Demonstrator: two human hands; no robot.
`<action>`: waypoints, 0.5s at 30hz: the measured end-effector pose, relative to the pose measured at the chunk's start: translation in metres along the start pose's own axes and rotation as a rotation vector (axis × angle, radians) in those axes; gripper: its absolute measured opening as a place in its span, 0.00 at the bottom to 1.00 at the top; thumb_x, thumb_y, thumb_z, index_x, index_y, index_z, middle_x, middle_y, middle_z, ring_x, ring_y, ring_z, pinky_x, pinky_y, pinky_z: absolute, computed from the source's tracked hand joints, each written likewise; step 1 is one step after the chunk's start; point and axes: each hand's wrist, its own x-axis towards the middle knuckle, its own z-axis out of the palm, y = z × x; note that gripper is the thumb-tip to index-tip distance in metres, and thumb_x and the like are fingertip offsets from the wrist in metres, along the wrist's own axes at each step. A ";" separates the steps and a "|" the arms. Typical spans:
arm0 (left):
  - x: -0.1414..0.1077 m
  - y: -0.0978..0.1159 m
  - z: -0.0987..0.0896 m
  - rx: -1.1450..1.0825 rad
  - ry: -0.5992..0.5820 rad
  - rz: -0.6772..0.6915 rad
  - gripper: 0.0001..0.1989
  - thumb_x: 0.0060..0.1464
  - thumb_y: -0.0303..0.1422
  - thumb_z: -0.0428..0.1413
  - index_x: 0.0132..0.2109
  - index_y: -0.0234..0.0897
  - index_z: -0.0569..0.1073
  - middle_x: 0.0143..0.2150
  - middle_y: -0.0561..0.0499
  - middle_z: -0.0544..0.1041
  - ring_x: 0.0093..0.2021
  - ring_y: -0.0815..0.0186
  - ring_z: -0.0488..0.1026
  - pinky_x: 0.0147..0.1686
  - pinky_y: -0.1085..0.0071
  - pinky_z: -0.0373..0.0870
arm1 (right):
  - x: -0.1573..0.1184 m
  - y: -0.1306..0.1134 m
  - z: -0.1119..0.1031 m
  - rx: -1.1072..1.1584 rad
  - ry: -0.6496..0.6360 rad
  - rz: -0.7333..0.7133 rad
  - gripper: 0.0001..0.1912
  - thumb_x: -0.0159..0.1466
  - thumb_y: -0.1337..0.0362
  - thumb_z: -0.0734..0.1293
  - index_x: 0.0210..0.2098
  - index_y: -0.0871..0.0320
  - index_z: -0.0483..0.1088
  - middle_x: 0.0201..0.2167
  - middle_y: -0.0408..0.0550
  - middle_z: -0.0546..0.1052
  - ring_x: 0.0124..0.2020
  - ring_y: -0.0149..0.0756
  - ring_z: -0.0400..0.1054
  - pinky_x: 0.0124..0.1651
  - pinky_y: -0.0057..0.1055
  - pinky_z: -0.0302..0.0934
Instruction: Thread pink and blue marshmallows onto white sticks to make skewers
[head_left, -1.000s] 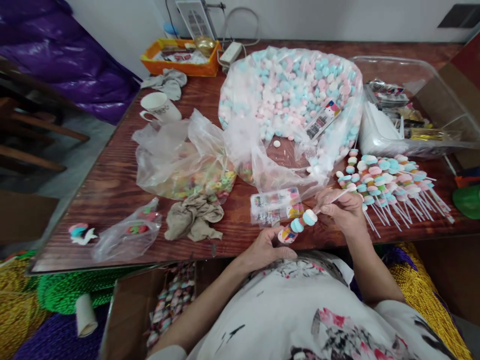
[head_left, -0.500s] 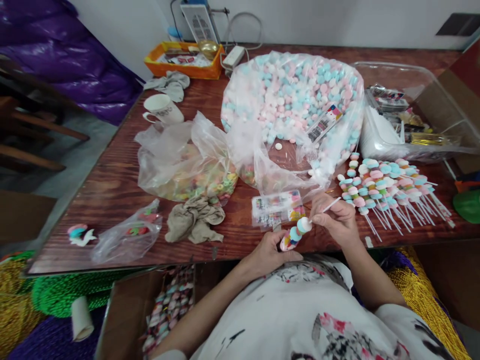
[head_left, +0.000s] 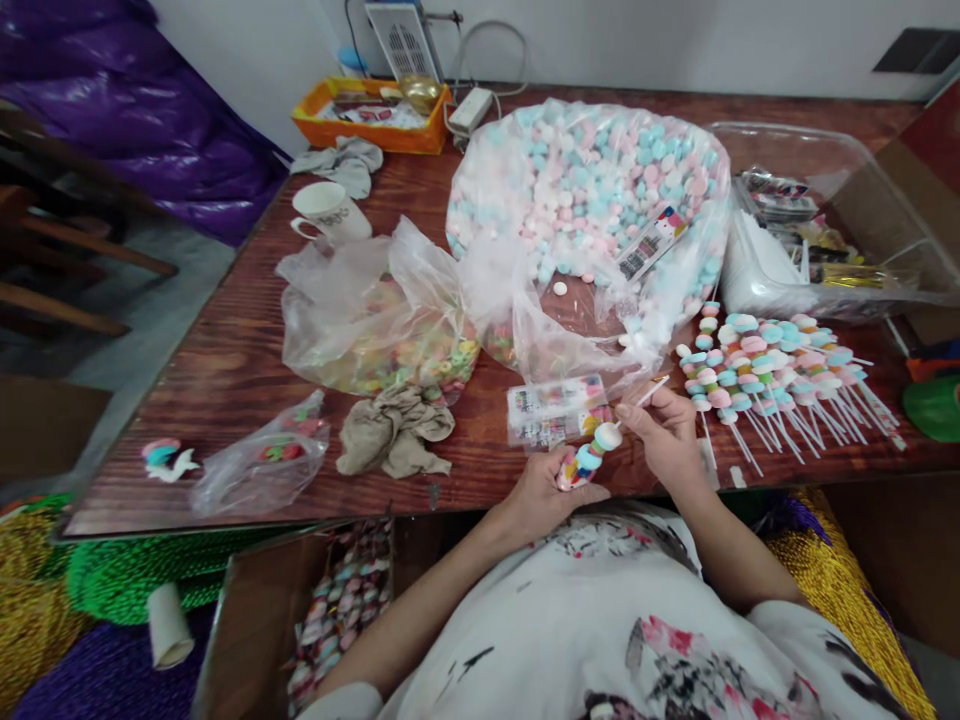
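A marshmallow skewer (head_left: 590,459) with white, blue and green pieces lies slantwise between my hands near the table's front edge. My left hand (head_left: 535,499) is closed around its lower end, where a colourful printed plastic sleeve shows. My right hand (head_left: 663,428) pinches the white stick (head_left: 643,400) at the other end, just beyond the top white piece. Flat printed plastic sleeves (head_left: 551,408) lie on the table right behind my left hand. To the right of my right hand is a pile of similar skewers (head_left: 772,360), their sticks pointing toward me.
Behind my hands sits a big clear bag of pastel marshmallows (head_left: 585,180). A bag of small colourful pieces (head_left: 390,330), a crumpled cloth (head_left: 396,430) and a mug (head_left: 330,212) are at left. A clear plastic bin (head_left: 832,290) stands at back right.
My right hand has shifted slightly left and down along the stick, so less of the stick shows between its fingers and the candy. My left hand keeps its hold.
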 end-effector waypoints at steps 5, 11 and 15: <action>0.000 -0.001 -0.003 -0.182 -0.035 -0.069 0.20 0.43 0.41 0.67 0.31 0.34 0.65 0.25 0.59 0.60 0.27 0.74 0.54 0.28 0.76 0.52 | 0.003 -0.004 -0.004 -0.061 -0.153 -0.057 0.10 0.60 0.63 0.70 0.24 0.57 0.68 0.22 0.39 0.69 0.26 0.28 0.62 0.32 0.28 0.59; 0.005 0.008 -0.010 -0.127 -0.216 0.000 0.18 0.47 0.41 0.64 0.30 0.34 0.66 0.25 0.59 0.59 0.28 0.73 0.55 0.29 0.75 0.55 | 0.008 -0.010 -0.002 -0.011 -0.369 -0.152 0.07 0.60 0.63 0.70 0.27 0.56 0.69 0.25 0.41 0.71 0.30 0.32 0.66 0.38 0.32 0.62; 0.010 0.014 -0.011 0.043 -0.205 0.075 0.15 0.50 0.40 0.63 0.30 0.34 0.68 0.27 0.58 0.61 0.29 0.72 0.56 0.31 0.75 0.58 | 0.008 -0.010 0.007 -0.004 -0.344 -0.123 0.10 0.61 0.63 0.69 0.25 0.57 0.68 0.23 0.40 0.70 0.27 0.30 0.64 0.34 0.30 0.60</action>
